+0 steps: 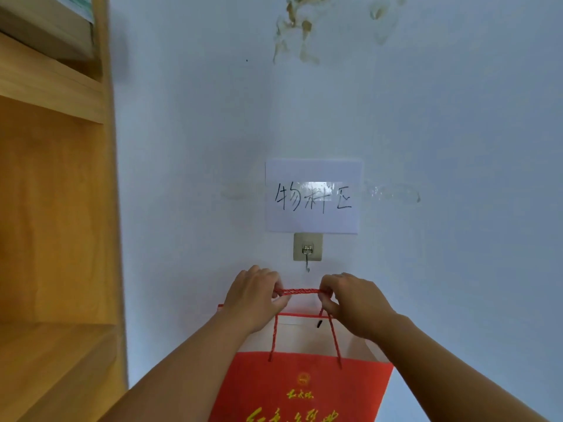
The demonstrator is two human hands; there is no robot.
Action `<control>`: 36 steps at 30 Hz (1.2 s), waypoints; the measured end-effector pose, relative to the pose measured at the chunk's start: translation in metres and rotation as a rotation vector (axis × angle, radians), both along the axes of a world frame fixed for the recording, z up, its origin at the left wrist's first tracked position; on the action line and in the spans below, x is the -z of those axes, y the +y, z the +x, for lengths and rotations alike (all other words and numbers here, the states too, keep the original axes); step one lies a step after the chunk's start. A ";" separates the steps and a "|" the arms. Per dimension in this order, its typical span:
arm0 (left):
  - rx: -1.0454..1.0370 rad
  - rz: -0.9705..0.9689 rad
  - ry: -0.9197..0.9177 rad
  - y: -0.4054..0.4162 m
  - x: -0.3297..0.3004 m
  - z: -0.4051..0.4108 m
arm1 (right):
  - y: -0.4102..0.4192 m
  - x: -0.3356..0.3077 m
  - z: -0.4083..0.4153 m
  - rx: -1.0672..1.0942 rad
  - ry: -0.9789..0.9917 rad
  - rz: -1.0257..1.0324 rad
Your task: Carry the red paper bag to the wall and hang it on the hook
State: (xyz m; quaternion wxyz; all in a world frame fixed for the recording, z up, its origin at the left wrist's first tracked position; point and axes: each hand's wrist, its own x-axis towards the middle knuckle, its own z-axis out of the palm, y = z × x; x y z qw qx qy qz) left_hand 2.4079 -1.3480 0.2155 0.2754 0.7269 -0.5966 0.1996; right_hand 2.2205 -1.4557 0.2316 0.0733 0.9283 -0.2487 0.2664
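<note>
Both hands are up at the white wall point(182, 147): the left hand point(254, 295) and the right hand point(355, 303) each pinch an end of the twisted red cord handles point(300, 291), pulling them taut and level between them. The red paper bag point(300, 388) hangs below from those cords, its open mouth facing the wall, with gold lettering on its front. The cords sit just beneath the metal hook point(307, 258), not yet over it, under a handwritten paper sign point(312, 196), beside a wooden shelf unit point(54, 193)
</note>
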 end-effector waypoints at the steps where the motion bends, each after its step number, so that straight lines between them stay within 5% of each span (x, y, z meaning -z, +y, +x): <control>1: 0.000 -0.010 0.009 -0.009 -0.003 0.006 | -0.010 -0.003 0.007 -0.007 -0.017 0.007; 18: -0.101 -0.105 0.039 -0.063 -0.017 0.034 | -0.077 -0.025 0.047 -0.020 -0.027 -0.065; 29: -0.184 -0.080 -0.141 -0.066 0.023 0.010 | -0.072 0.019 0.048 -0.010 0.124 -0.126; 36: -0.225 -0.136 -0.124 -0.056 0.051 -0.006 | -0.070 0.048 0.049 -0.006 0.017 -0.115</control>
